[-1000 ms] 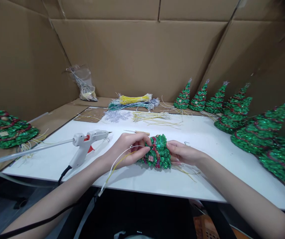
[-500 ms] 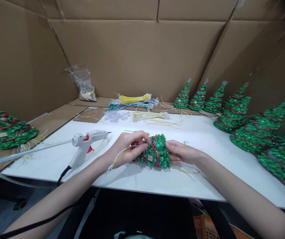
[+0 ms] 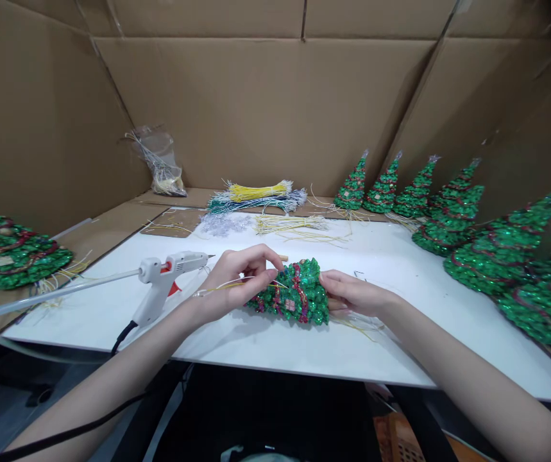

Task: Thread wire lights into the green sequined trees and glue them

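Observation:
A small green sequin Christmas tree [image 3: 294,295] with red trim lies on its side on the white board [image 3: 275,346]. My right hand [image 3: 352,294] grips its wide base end. My left hand [image 3: 237,279] is at the tree's narrow end and pinches thin yellow and white wires [image 3: 217,289] that trail to the left over my wrist. Thin yellow wires [image 3: 359,327] also stick out under my right hand.
A white hot glue gun [image 3: 169,282] with a glue stick lies left of my hands. Bundles of coloured wires [image 3: 256,196] and a plastic bag [image 3: 160,160] sit at the back. Finished green trees [image 3: 453,212] line the right side; another tree [image 3: 6,247] lies far left. Cardboard walls surround the table.
My left hand has pulled the wires up and leftward, so they no longer hang over the table's front edge. The tree's narrow end shows more now. My right hand stays put.

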`<act>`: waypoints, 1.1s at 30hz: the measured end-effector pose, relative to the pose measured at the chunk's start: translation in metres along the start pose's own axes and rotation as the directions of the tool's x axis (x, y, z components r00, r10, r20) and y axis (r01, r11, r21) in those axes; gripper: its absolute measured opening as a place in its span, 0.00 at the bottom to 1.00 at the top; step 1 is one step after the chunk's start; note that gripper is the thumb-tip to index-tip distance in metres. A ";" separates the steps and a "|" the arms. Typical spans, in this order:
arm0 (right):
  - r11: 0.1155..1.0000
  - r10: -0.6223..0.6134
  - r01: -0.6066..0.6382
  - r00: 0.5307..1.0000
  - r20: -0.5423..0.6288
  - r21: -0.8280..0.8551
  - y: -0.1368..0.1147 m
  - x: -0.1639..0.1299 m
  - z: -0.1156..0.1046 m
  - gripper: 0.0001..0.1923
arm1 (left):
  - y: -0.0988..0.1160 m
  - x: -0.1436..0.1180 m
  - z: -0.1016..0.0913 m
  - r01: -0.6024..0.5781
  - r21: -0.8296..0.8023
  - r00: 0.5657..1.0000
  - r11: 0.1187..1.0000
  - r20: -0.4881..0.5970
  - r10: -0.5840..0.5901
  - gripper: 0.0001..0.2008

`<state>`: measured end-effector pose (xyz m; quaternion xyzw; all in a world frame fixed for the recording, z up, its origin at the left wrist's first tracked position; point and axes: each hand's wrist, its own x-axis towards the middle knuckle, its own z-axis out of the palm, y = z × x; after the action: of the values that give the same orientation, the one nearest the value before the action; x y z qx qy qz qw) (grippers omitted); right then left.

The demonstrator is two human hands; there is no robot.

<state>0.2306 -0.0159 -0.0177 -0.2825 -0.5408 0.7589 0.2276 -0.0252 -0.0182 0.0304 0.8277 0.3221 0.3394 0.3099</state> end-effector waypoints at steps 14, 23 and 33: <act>0.999 -0.043 0.043 0.999 -0.022 0.001 0.000 0.000 -0.001 0.24 | -0.002 0.004 0.009 0.001 0.019 0.996 1.000 0.092 -0.002 0.07; 0.999 -0.035 0.035 0.999 -0.032 -0.018 0.000 0.000 0.000 0.24 | -0.002 0.001 0.001 -0.015 -0.024 0.999 1.000 0.050 0.016 0.06; 0.988 -0.064 0.058 0.997 -0.036 -0.141 0.002 0.001 -0.007 0.27 | -0.003 0.011 0.011 -0.021 -0.004 0.996 1.000 0.091 0.021 0.06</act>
<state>0.2346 -0.0114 -0.0218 -0.2964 -0.5964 0.7059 0.2411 -0.0120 -0.0117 0.0261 0.8452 0.2985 0.3050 0.3219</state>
